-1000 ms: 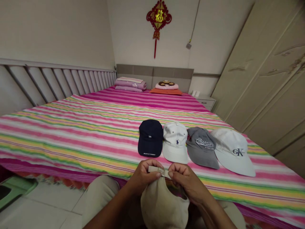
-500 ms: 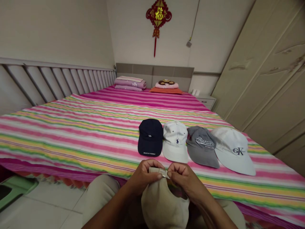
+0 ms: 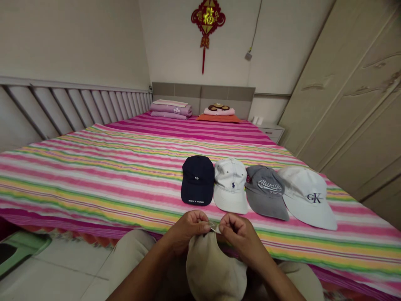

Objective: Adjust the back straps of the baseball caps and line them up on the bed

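Note:
A beige cap [image 3: 216, 267] hangs crown-down over my lap, its back strap and metal buckle [image 3: 213, 225] held up between both hands. My left hand [image 3: 191, 229] is closed, pinching the strap at the left side of the buckle. On the other side, my right hand [image 3: 235, 234] pinches the strap close to the buckle. Just beyond my hands lies a row of caps: a navy cap [image 3: 198, 182], a white cap with a small dark emblem [image 3: 231, 184], a grey cap with white lettering [image 3: 266, 192] and a larger white cap [image 3: 308, 196].
The caps lie on a striped bedspread [image 3: 94, 167]. Folded purple bedding [image 3: 171, 109] and an orange-and-pink pile [image 3: 218, 115] sit by the headboard [image 3: 225, 96]. A slatted rail [image 3: 78, 104] runs along the left, a wardrobe [image 3: 347, 108] stands right, and a green stool [image 3: 25, 248] is lower left.
The buckle has tilted between my fingers, and less of its face shows. The fingers of both hands have shifted slightly around it. The row of caps stays put.

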`<state>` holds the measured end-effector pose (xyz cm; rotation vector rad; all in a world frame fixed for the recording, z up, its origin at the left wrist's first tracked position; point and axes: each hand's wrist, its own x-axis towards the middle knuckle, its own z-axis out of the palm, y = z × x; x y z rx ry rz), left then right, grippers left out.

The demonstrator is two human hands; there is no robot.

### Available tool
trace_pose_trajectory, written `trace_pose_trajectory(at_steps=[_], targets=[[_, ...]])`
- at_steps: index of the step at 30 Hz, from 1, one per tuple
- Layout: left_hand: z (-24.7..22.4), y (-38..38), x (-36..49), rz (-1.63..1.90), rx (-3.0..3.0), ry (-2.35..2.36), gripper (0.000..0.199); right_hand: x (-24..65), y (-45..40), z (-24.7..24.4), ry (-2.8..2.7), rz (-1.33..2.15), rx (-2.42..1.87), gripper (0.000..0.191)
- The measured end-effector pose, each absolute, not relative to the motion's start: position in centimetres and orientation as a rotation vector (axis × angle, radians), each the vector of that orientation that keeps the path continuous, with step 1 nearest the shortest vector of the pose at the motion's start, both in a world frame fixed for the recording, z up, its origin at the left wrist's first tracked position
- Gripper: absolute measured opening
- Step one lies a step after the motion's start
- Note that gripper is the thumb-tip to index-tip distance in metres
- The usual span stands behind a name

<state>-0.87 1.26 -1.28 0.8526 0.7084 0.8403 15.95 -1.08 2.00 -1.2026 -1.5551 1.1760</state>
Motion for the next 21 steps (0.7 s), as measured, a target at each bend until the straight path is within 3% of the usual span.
trace_pose_trajectory(at_steps=[6,9,12,16,21], targets=[[-1.1,1.1,-1.6,0.77,0.81,0.612,0.023,16.0,-1.2,1.9,-1.654,1.05,-1.259,0.018],[-0.9,1.0,-1.5,0.787,0.774,0.579,0.023,16.0,-1.5,2.2,-1.721,1.018,-1.234,0.008],[-0.8,0.8,-1.2,0.811,0.766,0.553,0.021,15.8,-2.0,2.6,-1.899,0.897,-1.19,0.034],[-0.8,0.7,-1.0,0.818,0.777,0.564,0.018,15.4,-2.5,3.1,-2.037,0.703,-1.214,0.013],[-1.0,0.6,-1.1,0.815,0.826,0.626,0.014,15.3,-2.5,3.1,-2.049,0.644,-1.241,0.008]])
